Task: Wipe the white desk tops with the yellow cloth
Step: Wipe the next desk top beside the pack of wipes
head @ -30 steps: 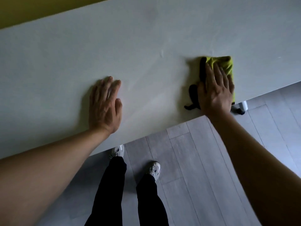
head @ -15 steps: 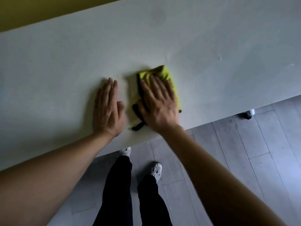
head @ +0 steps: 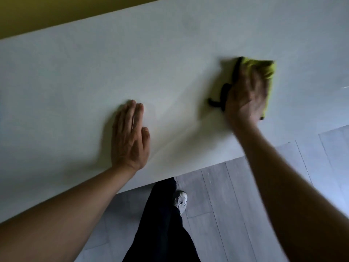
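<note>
The cloth (head: 264, 68) is a soft, light thing — folded into a pad, yellow with a dark trim and a dark loop trailing out at its lower left. It looks limp enough to bunch or unfold if dragged by a corner, and on this smooth tabletop (head: 75, 82) I'd judge it slides easily. So the sensible hold is no pinch at all: a flat palm over the middle of the pad, weight pressing down, so the whole fold travels together.

That is how the right hand (head: 245, 97) sits on it. The fingers lie stretched out over the cloth, pointing toward twelve o'clock, palm down and pressing; nothing curls round an edge that I can make out, though the hand is blurred and the fingertips are hard to read. Yellow shows past the fingers at twelve and along the three o'clock side, and the dark loop pokes out at about eight o'clock from the wrist.

The cloth lies toward the right of the tabletop, near its front edge, well apart from the left hand (head: 130, 135). That hand rests flat at roughly eight o'clock from the cloth — fingers straight and together, thumb tucked alongside, holding nothing, seemingly just bracing the person's lean.

Below the edge are grey floor planks (head: 236, 195), dark trousers (head: 162, 224) and a pale shoe (head: 181, 200).
</note>
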The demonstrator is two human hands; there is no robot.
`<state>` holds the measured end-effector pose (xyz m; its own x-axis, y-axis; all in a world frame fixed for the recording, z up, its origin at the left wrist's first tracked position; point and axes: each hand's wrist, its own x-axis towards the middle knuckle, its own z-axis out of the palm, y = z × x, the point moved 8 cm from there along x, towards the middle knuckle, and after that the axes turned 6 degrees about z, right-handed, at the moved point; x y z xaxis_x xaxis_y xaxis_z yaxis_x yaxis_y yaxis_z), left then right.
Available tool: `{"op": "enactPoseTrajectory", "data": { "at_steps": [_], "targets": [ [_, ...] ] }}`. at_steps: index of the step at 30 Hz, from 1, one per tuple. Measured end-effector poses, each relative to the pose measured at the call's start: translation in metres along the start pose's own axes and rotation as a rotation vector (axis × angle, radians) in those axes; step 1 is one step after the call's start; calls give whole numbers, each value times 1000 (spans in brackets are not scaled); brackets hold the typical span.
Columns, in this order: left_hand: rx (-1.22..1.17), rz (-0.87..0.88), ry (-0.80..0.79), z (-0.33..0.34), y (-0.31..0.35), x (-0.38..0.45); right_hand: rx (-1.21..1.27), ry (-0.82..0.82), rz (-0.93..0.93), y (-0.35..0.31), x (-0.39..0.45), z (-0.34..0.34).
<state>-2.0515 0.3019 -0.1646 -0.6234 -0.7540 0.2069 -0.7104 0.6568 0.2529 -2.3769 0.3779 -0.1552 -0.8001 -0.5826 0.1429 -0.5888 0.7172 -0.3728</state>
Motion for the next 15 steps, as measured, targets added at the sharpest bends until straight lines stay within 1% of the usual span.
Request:
{"op": "enactPoseTrajectory", "data": {
  "at_steps": [2, 4, 6, 8, 9, 10, 12, 13, 15],
  "targets": [
    [-10, 6, 3, -1, 1, 0, 113, 14, -225, -66, -49, 14],
    [-8, 13, 6, -1, 0, -1, 162, -78, -454, -130, -103, 28],
    [3, 16, 16, -1, -1, -1, 182, -150, -573, -162, -125, 35],
    [5, 12, 3, -1, -2, 0, 169, -152, -611, -159, -109, 39],
    [-1, 9, -8, -1, -2, 1, 149, -131, -582, -147, -91, 40],
    [-6, 6, -19, -1, -1, 2, 136, -92, -509, -129, -67, 37],
    [-7, 0, -33, -3, 0, 3, 98, -27, -264, -80, -11, 28],
    [-6, -6, -35, -3, 0, 3, 58, -28, -143, -53, 15, 23],
    [-6, -21, -35, -4, 0, 5, 3, -49, 12, -12, 50, 12]
  ]
}}
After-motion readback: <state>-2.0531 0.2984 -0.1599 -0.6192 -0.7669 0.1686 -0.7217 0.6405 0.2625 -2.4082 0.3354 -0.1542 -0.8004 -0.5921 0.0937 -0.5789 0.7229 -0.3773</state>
